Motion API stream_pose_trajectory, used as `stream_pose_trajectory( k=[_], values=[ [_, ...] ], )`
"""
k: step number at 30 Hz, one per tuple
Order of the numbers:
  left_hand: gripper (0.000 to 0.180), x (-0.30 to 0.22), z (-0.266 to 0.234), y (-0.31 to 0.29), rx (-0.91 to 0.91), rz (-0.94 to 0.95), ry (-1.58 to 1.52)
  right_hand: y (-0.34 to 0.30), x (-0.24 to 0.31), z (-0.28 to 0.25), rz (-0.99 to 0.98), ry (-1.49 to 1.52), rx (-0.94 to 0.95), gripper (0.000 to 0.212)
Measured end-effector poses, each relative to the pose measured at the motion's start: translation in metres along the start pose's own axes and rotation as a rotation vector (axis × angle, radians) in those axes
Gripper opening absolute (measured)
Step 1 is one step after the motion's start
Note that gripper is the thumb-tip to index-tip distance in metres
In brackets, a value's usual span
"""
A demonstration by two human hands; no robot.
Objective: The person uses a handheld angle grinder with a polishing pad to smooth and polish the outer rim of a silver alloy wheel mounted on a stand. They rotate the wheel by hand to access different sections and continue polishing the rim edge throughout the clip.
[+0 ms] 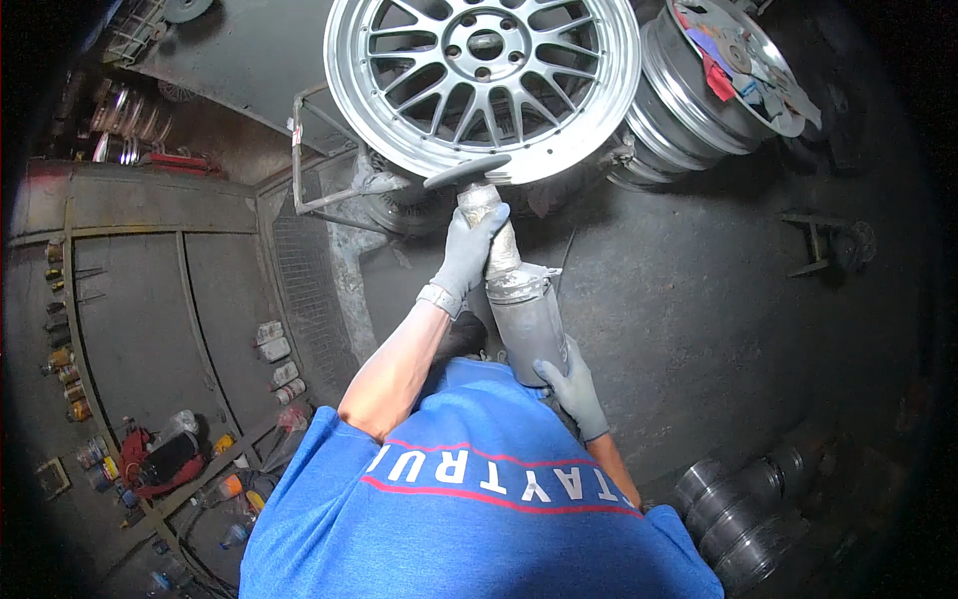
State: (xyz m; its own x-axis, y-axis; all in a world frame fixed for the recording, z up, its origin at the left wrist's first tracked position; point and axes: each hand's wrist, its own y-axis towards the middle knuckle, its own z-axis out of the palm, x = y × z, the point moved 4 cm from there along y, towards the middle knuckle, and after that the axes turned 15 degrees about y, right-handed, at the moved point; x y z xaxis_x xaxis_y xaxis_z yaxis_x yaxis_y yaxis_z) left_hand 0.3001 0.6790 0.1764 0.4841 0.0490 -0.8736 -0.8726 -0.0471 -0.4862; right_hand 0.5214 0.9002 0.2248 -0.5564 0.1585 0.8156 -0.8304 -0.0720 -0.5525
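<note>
A silver multi-spoke wheel rim [483, 75] with a polished lip stands before me at the top of the view. Both gloved hands hold a grey, dust-coated angle polisher [527, 324]. My left hand [467, 250] is wrapped around its wrapped, narrower neck, close to the head. Lower down, my right hand [575, 387] grips the rear of the thick body. At the tool's far end a dark round disc [467, 172] lies edge-on against or just in front of the rim's lower lip; contact cannot be made out.
Stacked rims [699, 90] stand at the right, topped with coloured cloths and discs. A metal frame [299, 150] is left of the wheel. Dark rims [733, 519] lie lower right. Bottles [269, 339] and a red bag [140, 459] are along the left.
</note>
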Motion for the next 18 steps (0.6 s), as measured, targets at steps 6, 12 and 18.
stream_pose_trajectory(
  k=[6, 12, 18],
  values=[
    [0.041, 0.016, 0.040, 0.001, 0.011, 0.069, 0.096, -0.006, -0.019, -0.032, 0.022, 0.074, -0.067, 0.074],
    [0.054, 0.005, 0.073, -0.003, 0.054, 0.040, 0.117, -0.011, -0.034, -0.055, 0.012, 0.028, -0.139, 0.070],
    [0.057, 0.008, 0.046, -0.011, 0.039, 0.068, 0.090, -0.012, -0.027, -0.030, 0.078, 0.025, -0.094, 0.070]
  ],
)
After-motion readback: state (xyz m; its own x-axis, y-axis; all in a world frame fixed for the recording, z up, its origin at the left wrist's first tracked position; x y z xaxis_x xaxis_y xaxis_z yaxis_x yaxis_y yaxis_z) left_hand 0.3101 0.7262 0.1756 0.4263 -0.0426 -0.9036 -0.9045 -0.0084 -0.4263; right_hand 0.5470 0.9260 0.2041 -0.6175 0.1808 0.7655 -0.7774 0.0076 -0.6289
